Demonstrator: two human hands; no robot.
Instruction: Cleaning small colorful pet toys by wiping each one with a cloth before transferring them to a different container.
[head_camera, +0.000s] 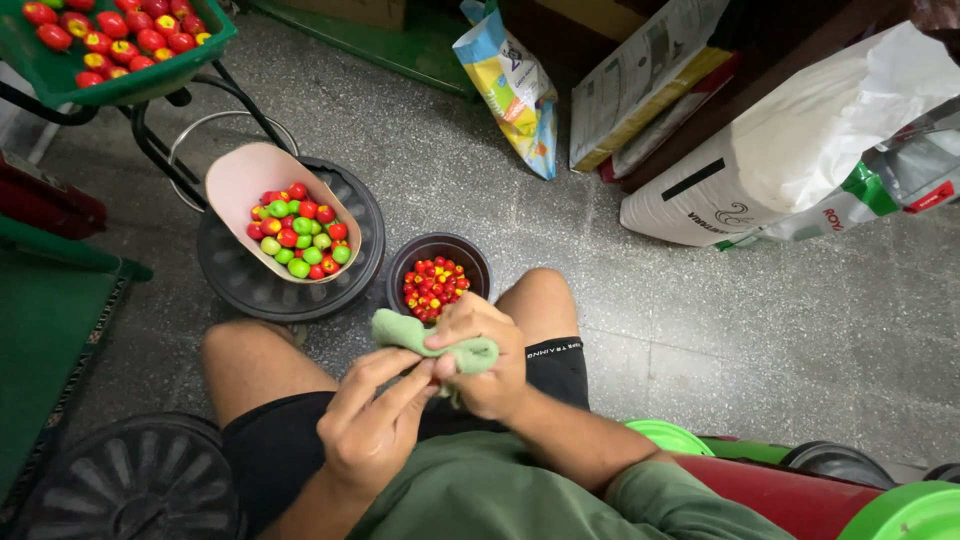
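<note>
Head view: right hand (487, 360) grips green cloth (420, 340); left hand (375, 420) pinches its end

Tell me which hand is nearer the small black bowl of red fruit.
Right. The right hand, gripping the green cloth, sits just below the black bowl, almost at its rim. The left hand is lower, over the lap, farther from it.

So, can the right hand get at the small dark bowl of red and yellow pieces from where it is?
Probably yes. The right hand sits just below the small dark bowl, whose top is open, with nothing between them. But it is closed on the green cloth, so its fingers aren't free to pick anything.
</note>
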